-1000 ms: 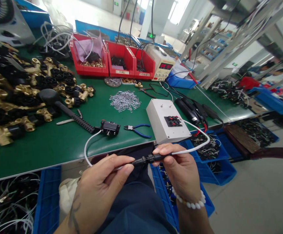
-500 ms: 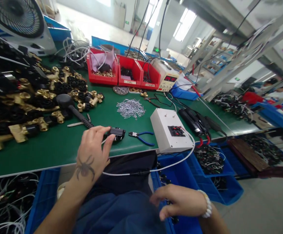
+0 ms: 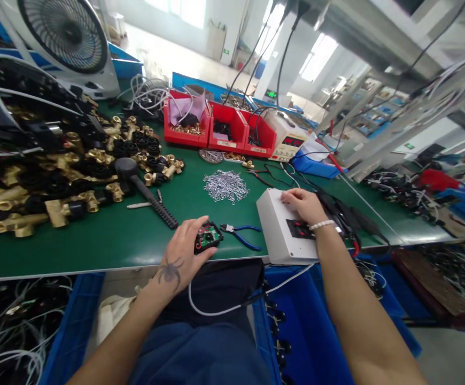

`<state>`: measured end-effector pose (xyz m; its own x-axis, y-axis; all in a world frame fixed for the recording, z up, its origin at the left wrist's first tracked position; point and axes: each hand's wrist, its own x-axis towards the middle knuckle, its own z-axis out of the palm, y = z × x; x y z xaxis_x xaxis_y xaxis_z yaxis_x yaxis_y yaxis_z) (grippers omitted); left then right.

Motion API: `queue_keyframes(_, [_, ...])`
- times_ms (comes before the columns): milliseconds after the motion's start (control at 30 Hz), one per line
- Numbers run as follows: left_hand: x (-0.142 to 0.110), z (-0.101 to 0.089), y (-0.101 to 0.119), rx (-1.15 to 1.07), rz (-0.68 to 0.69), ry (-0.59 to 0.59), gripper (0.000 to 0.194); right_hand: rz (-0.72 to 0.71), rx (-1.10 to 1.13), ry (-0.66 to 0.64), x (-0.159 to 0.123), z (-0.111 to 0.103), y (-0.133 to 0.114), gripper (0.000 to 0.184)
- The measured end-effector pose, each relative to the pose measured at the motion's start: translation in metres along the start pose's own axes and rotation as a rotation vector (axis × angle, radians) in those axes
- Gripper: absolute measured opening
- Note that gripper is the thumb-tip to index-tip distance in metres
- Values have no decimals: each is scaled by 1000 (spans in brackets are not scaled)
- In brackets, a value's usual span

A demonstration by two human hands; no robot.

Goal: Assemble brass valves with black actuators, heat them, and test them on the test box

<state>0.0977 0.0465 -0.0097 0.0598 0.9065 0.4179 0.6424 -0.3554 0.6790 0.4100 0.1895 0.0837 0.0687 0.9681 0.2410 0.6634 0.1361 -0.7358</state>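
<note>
My left hand grips a black plastic case with a green circuit board at the bench's front edge, its open side facing up. A white cable loops below that hand toward a white control box. On top of the box, my right hand has its fingertips closed at a small toggle switch, which they hide. Blue-handled cutting pliers lie between the case and the box. Left of the case rests a black mallet.
A heap of metal clips lies mid-bench. Red bins and a power supply stand behind it. Brass fittings crowd the left, near a fan. Below the bench are blue crates.
My right hand has risen from below the bench edge onto the control box's switches. In my left hand, the case has turned so its circuit board shows. The view has shifted slightly left.
</note>
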Motion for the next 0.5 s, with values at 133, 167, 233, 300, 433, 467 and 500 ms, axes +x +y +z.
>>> queue_keyframes(133, [-8, -13, 14, -180, 78, 30, 72, 26, -6, -19, -7, 1, 2, 35])
queue_keyframes(167, [-10, -18, 19, -204, 101, 21, 73, 29, -10, -16, -7, 1, 2, 34])
queue_keyframes(233, [-11, -28, 29, -229, 168, 8, 74, 41, -26, -10, -6, 1, 2, 37])
queue_keyframes(300, [-12, -37, 39, -228, 236, 5, 74, 55, -45, -2, -2, 3, 4, 47])
queue_keyframes(433, [-13, -50, 52, -190, 284, 12, 75, 54, -42, 14, 0, 5, 7, 58])
queue_keyframes(467, [-14, -52, 54, -190, 288, 16, 77, 47, -36, 12, -1, 5, 7, 58])
queue_keyframes(500, [-14, -54, 56, -195, 290, 20, 79, 39, -29, 8, -3, 4, 7, 58])
